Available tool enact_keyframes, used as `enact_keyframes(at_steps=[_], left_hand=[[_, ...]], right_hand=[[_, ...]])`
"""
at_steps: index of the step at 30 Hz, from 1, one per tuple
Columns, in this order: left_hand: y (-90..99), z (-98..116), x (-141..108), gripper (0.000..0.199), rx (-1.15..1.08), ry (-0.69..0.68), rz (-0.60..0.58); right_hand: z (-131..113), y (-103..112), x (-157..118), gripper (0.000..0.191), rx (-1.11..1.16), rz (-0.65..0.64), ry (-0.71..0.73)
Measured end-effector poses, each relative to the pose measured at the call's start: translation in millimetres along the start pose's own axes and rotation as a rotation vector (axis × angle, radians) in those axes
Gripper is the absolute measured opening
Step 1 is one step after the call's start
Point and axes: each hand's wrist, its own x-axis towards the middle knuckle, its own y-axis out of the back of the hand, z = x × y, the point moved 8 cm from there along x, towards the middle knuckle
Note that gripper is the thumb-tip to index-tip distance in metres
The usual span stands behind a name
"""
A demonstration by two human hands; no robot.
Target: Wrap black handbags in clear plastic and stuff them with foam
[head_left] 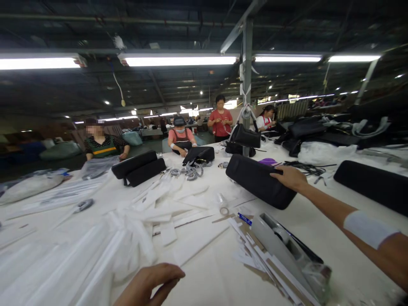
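My right hand (pixel 290 177) reaches from the right and grips the upper edge of a black padded bag (pixel 259 180), which is tilted above the white table (pixel 210 272). At the bottom of the view my left hand (pixel 156 280) is over the table with nothing held, its thumb apart from the bent fingers. White foam strips (pixel 92 255) lie to its left. A grey tape dispenser (pixel 283 246) stands below the black bag, beside a blue pen (pixel 245 219) and a pile of card strips (pixel 255 255).
Another black bag (pixel 372 185) lies at the right, and two dark cases (pixel 140 168) at the left. A black handbag (pixel 245 136) hangs on a post (pixel 247 76). Several people are around the table's far side. Clear plastic (pixel 325 153) lies at the back right.
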Motion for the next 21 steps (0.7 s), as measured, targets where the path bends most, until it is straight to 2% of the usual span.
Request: enact_keyframes(at_steps=[4,7,9,11,14,16,18,19,21], left_hand=[[9.1,7.0,4.7,0.023,0.053,0.047,0.036],[21.7,18.5,12.7,0.032,0.066,0.1,0.115],[37.6,28.2,16.8,0.045,0.074,0.143,0.247],[58.0,39.6,15.7,0.062,0.095,0.169,0.429],[83.8,58.0,3.0,0.085,0.19,0.154,0.655],[91.6,66.0,-11.5,0.094,0.286,0.137,0.718],[85.8,66.5,-27.1,0.093,0.36,0.134,0.649],[76.2,63.5,-34.7,0.089,0.371,0.14,0.553],[45.2,53.8,-51.9,0.076,0.332,0.168,0.285]], right_hand=[[-28.7,83.0,6.2,0.064,0.002,0.166,0.05],[-67.8,138.2,-12.4,0.06,0.024,0.349,0.162],[-98.5,161.3,-37.9,0.049,0.055,0.43,0.273],[-128.1,171.5,-71.7,0.036,0.096,0.474,0.401],[-164.6,164.8,-133.5,0.028,0.187,0.522,0.599],[-184.5,142.6,-176.6,0.023,0.254,0.478,0.727],[-201.8,108.9,-219.2,0.016,0.333,0.367,0.846],[-208.9,90.2,-239.3,0.015,0.368,0.3,0.892],[-217.8,54.8,-273.2,0.017,0.438,0.169,0.941]])
